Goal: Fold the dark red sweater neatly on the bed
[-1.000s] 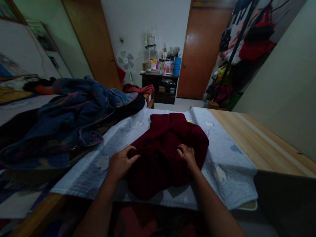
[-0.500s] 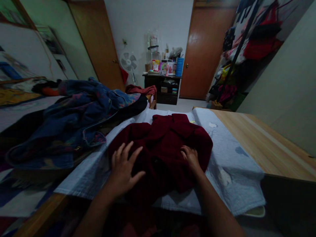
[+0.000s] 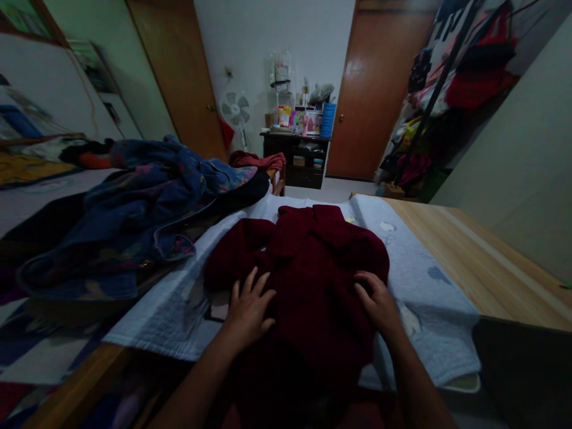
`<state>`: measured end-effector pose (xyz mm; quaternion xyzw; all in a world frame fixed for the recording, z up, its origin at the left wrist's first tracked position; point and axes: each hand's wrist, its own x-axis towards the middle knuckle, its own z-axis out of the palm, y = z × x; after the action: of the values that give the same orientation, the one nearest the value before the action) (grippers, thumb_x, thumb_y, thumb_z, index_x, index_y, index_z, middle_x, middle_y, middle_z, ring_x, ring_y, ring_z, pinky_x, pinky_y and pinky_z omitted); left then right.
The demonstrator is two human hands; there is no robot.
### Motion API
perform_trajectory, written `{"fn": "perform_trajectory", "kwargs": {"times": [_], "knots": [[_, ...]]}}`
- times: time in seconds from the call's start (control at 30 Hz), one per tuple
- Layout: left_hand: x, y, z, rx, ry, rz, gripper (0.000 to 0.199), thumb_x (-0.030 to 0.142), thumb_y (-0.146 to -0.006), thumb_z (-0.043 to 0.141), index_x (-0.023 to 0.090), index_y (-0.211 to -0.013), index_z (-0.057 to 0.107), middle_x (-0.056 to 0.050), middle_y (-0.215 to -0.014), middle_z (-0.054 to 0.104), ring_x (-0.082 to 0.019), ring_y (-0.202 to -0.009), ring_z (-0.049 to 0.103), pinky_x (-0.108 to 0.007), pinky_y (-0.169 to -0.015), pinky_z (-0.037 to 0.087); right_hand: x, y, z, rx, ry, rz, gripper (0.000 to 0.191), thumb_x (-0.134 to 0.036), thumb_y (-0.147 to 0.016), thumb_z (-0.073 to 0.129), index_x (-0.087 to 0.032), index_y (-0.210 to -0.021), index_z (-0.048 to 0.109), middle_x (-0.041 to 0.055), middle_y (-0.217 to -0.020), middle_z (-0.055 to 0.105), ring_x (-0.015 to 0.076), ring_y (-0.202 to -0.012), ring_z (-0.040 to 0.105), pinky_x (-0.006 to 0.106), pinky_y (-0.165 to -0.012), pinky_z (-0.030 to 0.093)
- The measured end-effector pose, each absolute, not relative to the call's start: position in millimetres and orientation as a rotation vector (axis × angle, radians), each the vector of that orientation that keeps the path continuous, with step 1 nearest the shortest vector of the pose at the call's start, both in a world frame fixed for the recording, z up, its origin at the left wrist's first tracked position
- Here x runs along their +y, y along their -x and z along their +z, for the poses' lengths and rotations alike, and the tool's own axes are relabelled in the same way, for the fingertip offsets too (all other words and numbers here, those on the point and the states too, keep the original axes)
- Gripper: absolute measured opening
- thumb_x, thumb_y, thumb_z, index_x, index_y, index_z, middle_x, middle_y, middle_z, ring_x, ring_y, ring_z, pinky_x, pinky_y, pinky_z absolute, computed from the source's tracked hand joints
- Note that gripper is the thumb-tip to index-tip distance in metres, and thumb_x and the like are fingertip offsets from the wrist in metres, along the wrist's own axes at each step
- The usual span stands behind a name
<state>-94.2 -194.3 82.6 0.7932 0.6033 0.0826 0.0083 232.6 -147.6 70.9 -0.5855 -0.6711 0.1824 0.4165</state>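
Observation:
A dark red collared coat (image 3: 308, 286) lies spread over a pale blue quilted cloth (image 3: 429, 298), its collar at the far end and its lower part hanging toward me. My left hand (image 3: 250, 310) rests on the coat's left side with its fingers spread. At the right side my right hand (image 3: 375, 298) touches the coat, fingers bent and thumb apart from them. Beside my left wrist, a pale flat thing with a dark edge (image 3: 218, 311) shows partly from under the coat; what it is, I cannot make out.
On the left lies a heap of clothes with a blue patterned denim jacket (image 3: 147, 202) on top. A bare wooden board (image 3: 482, 256) extends on the right. Farther back stand a dark cabinet (image 3: 290, 161), a white fan (image 3: 235, 110) and hanging bags (image 3: 478, 86).
My left hand has moved right and toward me, my right hand outward to the coat's right side. The coat's front is flatter and reaches closer to me. The pale dark-edged thing now shows.

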Motion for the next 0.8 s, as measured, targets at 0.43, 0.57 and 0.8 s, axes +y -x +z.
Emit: {"fn": "perform_trajectory", "kwargs": {"times": [0.43, 0.57, 0.8], "knots": [[-129, 103, 83, 2.171, -2.124, 0.155, 0.057, 0.028, -0.081, 0.061, 0.029, -0.135, 0.044, -0.011, -0.115, 0.063, -0.026, -0.095, 0.065, -0.036, -0.081, 0.049, -186, -238, 81, -2.069, 1.801, 0.535, 0.092, -0.038, -0.071, 0.066, -0.011, -0.149, 0.025, 0.0199, -0.14, 0.046, 0.0305, -0.124, 0.051, 0.04, -0.101, 0.042], [-117, 111, 88, 2.067, -1.988, 0.436, 0.028, 0.03, -0.081, 0.058, 0.028, -0.109, 0.06, -0.004, -0.093, 0.07, -0.024, -0.088, 0.067, -0.032, -0.079, 0.048, -178, -220, 71, -2.004, 1.853, 0.494, 0.094, -0.011, -0.067, 0.054, -0.005, -0.151, 0.012, 0.0221, -0.133, 0.051, 0.0287, -0.119, 0.055, 0.038, -0.096, 0.044], [-115, 109, 119, 1.608, -1.393, 1.436, 0.034, 0.047, -0.076, 0.061, 0.02, -0.098, 0.062, -0.001, -0.091, 0.067, -0.019, -0.085, 0.063, -0.03, -0.081, 0.048, -143, -227, 108, -1.912, 1.628, 0.563, 0.035, -0.012, -0.068, 0.044, -0.019, -0.094, 0.065, 0.0068, -0.095, 0.07, 0.0228, -0.092, 0.063, 0.035, -0.086, 0.046]]}}
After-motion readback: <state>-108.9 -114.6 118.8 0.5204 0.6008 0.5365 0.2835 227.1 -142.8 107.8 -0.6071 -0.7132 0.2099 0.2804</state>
